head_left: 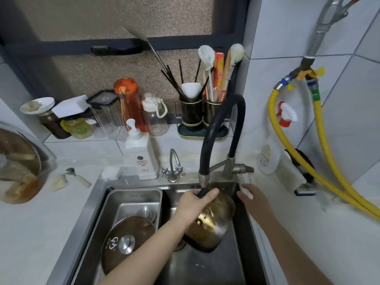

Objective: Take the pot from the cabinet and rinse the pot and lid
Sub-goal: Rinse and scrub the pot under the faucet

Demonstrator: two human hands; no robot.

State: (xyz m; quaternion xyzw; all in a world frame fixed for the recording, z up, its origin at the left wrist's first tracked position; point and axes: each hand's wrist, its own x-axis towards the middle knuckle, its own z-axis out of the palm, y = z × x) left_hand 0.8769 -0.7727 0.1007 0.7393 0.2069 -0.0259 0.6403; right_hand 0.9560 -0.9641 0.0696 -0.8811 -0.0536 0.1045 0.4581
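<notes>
Pot (pixel 209 221) sits tilted in the sink (pixel 242 254) right basin, under the tap hose (pixel 207 153), so I can rinse inside. My left hand (pixel 195 202) grips its handle; my right hand (pixel 254 197) reaches open toward the tap lever. Lid (pixel 127 241) waits in the left tray (pixel 115 200).

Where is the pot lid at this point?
In the head view, the lid leans in the steel basket on the sink's left side, just left of the left forearm and the tilted pot.
</notes>
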